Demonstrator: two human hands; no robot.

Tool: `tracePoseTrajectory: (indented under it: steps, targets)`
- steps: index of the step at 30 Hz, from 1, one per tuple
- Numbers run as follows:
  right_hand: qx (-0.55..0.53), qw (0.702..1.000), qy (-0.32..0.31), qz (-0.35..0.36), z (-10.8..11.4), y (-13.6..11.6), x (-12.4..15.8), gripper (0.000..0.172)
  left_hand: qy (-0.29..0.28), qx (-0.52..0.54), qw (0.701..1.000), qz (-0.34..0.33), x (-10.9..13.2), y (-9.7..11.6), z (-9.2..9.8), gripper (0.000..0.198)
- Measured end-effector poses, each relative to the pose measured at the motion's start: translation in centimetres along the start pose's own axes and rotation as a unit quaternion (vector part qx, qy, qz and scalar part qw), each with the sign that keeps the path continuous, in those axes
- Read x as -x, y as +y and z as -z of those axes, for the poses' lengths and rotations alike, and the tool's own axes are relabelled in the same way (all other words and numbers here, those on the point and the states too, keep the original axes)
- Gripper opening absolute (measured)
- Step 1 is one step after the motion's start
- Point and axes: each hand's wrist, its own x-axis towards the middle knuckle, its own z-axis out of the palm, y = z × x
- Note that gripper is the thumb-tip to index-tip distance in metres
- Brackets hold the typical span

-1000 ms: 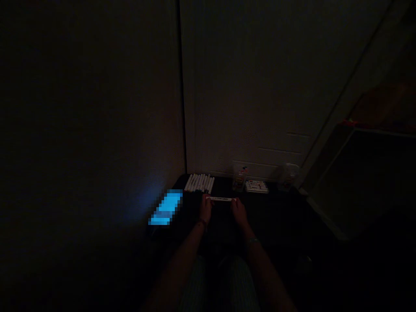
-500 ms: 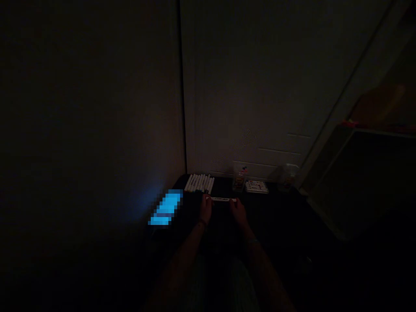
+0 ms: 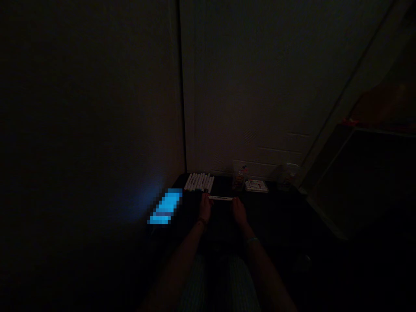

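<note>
A white marker lies crosswise between my two hands, with dark print along its barrel. My left hand is closed on its left end, and my right hand grips the right end. Just beyond my left hand, several white markers lie side by side in a row. Past my right hand is a stack of white markers. The dim light hides the details of my fingertips.
A clear plastic case stands by the stack, and another clear container stands farther right. A glowing, pixelated blue screen is at the left of the dark table. Walls close off the left and back.
My right hand has shifted very slightly on the marker's right end. The marker stays held level between both hands, and the picture is a little darker.
</note>
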Motion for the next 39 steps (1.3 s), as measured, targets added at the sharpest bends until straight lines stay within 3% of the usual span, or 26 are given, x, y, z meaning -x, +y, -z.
tracePoseTrajectory:
  steps: [9, 15, 21, 32, 39]
  targets:
    - [0.026, 0.998, 0.004, 0.057, -0.2, 0.7, -0.2, 0.028, 0.0, 0.0, 1.0, 0.002, 0.0, 0.1, 0.1, 0.022]
    - [-0.008, 1.0, 0.01, -0.004, -0.5, 0.5, -0.1, 0.034, -0.016, -0.025, 1.0, -0.011, 0.3, 0.3, 0.2, 0.02]
    - [-0.021, 1.0, 0.007, 0.003, -0.1, -0.2, 0.3, 0.032, -0.005, -0.056, 0.998, -0.006, 0.3, 0.7, 0.2, 0.013]
    - [0.007, 1.0, 0.005, 0.009, -0.3, 0.5, -0.2, 0.032, 0.004, -0.016, 1.0, -0.012, -0.2, -0.3, 0.1, 0.022]
    - [-0.015, 1.0, 0.01, 0.007, -0.2, 0.2, 0.1, 0.034, 0.0, -0.049, 0.999, -0.009, 0.3, 0.4, 0.2, 0.021]
